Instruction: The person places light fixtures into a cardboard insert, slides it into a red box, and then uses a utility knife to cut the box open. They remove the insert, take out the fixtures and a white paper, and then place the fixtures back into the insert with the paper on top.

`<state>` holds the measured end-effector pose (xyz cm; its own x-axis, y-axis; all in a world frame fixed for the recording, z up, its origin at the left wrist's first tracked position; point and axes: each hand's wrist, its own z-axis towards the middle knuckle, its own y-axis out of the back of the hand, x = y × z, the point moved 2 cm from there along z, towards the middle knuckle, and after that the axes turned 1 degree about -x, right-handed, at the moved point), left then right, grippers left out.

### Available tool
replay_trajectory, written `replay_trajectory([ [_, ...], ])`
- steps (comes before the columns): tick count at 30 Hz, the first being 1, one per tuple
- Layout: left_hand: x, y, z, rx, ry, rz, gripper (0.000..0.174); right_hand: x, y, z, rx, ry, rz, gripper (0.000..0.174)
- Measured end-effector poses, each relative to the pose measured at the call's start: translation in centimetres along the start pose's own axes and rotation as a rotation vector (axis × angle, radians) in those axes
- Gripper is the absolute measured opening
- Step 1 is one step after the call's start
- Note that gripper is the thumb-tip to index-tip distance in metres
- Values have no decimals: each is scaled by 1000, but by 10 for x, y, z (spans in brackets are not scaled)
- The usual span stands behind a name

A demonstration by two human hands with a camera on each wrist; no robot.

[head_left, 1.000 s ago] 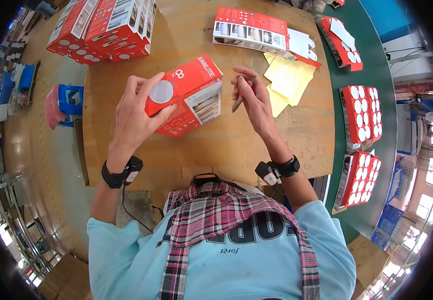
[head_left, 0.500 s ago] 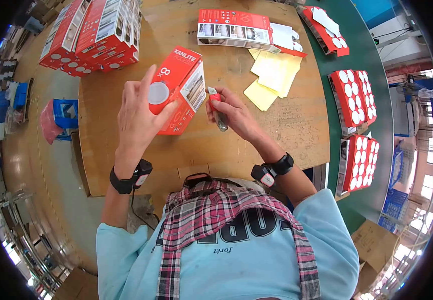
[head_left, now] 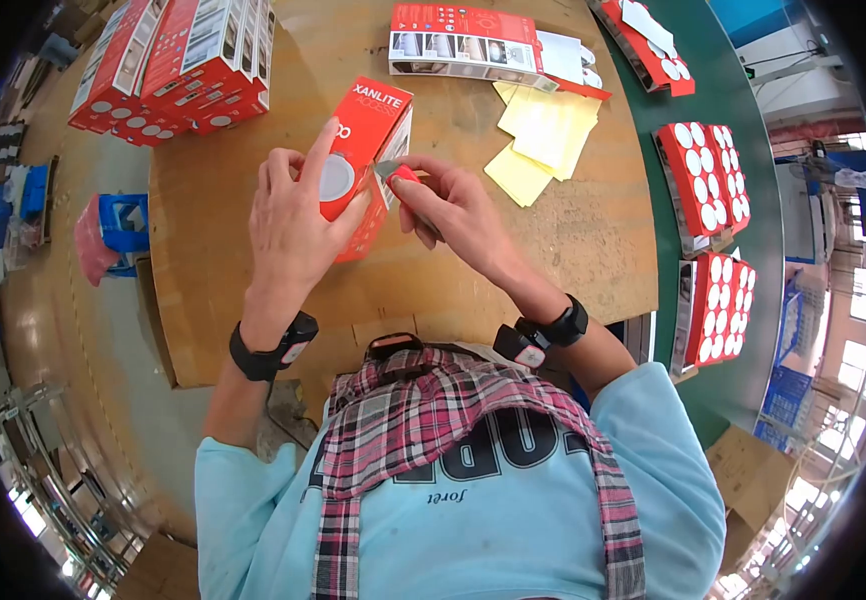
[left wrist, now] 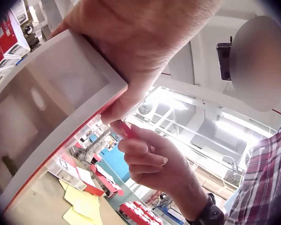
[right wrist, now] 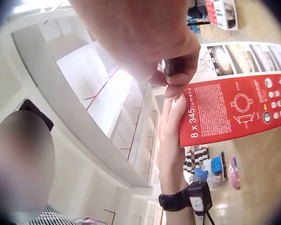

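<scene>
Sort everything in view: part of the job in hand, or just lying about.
In hand: red box, gripped by the left hand; cutter, held by the right hand.
Lying about: stacked red boxes, yellow sheets, packs of white discs.

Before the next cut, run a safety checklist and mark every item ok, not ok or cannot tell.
1. Left hand grips the red XANLITE box: ok.
2. Right hand pinches the red utility knife: ok.
3. Blade meets the box's side edge: ok.
4. Left thumb clear of the blade: not ok, it lies right beside it.
5. Box braced on the wooden table: cannot tell.
6. Length of blade exposed: cannot tell, too small.
</scene>
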<state>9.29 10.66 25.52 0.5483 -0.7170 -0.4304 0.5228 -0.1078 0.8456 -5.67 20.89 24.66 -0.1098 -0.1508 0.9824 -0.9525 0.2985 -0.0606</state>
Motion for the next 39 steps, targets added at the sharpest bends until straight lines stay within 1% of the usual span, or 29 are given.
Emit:
replay_trajectory([
  [12, -2, -2, -4, -37, -6, 25, 72, -3, -3, -2, -55, 50, -73, 28],
  [18, -6, -2, -8, -19, 10, 36, 74, -3, -2, -4, -62, 56, -16, 27],
  [21, -7, -2, -9, -16, 15, 34, 75, -1, -2, -5, -70, 63, -40, 27],
  [24, -5, -5, -9, -19, 13, 34, 75, -3, -1, -6, -48, 50, -85, 30],
  [30, -7, -4, -10, -5, 29, 30, 76, -3, -1, -7, -79, 48, -39, 29],
  [39, -9, -2, -13, 20, 45, 59, 73, 0, -3, -9, -98, 32, -71, 28],
])
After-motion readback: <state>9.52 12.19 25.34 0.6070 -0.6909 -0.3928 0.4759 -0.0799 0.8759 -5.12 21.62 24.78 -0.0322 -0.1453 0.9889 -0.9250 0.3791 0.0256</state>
